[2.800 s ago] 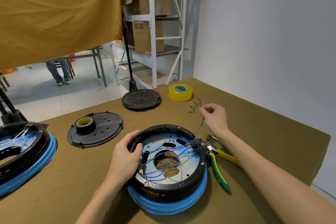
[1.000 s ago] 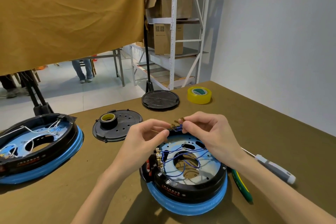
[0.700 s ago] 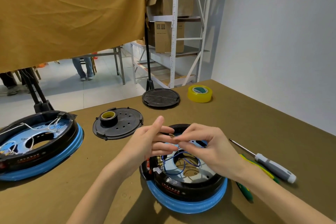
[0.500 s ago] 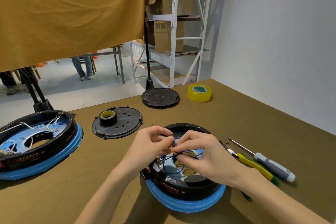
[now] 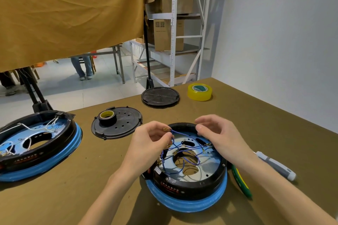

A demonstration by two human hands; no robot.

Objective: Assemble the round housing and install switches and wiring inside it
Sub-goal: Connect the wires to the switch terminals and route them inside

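Blue wires (image 5: 180,153) partly routed inside the round housing (image 5: 186,184) — left hand (image 5: 148,144) pinches one loose terminal, right hand (image 5: 221,139) hangs relaxed, holding nothing — cover plate (image 5: 118,125) not yet fitted.

Olive-brown surface (image 5: 265,133), bearing a round housing (image 5: 188,184) with a blue rim near the front edge. Left of that housing, a second blue-rimmed housing (image 5: 36,144); behind it, a perforated black disc (image 5: 126,124) carrying a black tape roll (image 5: 107,117), a second black disc (image 5: 160,96), and yellow tape (image 5: 199,91). Just right of it, green-handled pliers (image 5: 241,181) and a grey-handled screwdriver (image 5: 274,165).
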